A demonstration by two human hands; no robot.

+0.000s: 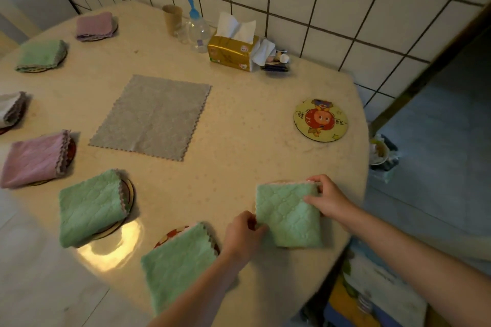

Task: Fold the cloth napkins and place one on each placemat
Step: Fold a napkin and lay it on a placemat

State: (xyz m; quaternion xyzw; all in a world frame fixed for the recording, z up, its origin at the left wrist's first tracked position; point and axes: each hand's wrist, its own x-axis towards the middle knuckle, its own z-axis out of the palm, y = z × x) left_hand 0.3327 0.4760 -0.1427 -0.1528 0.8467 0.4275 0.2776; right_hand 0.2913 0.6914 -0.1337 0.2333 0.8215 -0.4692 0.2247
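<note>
Currently, taking the flat grey cloth (pixel 151 117) at the table's centre as the landmark, six folded napkins lie to its left and near-left, each on a round placemat: a mauve napkin (pixel 94 26) far-left, a pale green napkin (pixel 41 56) nearer, a white-and-grey napkin (pixel 12 109) at the picture's left edge, a pink napkin (pixel 33 159), a green napkin (pixel 89 207), and a second green napkin (pixel 178 263) closest to the person.

Near-right of the grey cloth, the left hand (pixel 243 233) pinches the left edge of the folded green napkin in hand (pixel 289 216), fingers curled. The right hand (pixel 329 199) pinches its far-right corner between thumb and fingers. A sliver of placemat rim shows beyond its far edge; the rest is hidden.

To complete this step well, probably: centre the napkin over the mat beneath, square the scalloped edges so the layers align, press flat, then release both hands together.

Right of the grey cloth, the cartoon placemat (pixel 321 120) is bare and likely receives the grey cloth once folded.

Clearances: the table edge (pixel 364 167) curves close to the right hand, so keep the napkin inboard. Open tabletop lies between the grey cloth and the cartoon placemat. The tissue pack (pixel 233 53) and clear bottle (pixel 198 29) stand beyond the grey cloth, near the tiled wall, well apart.
</note>
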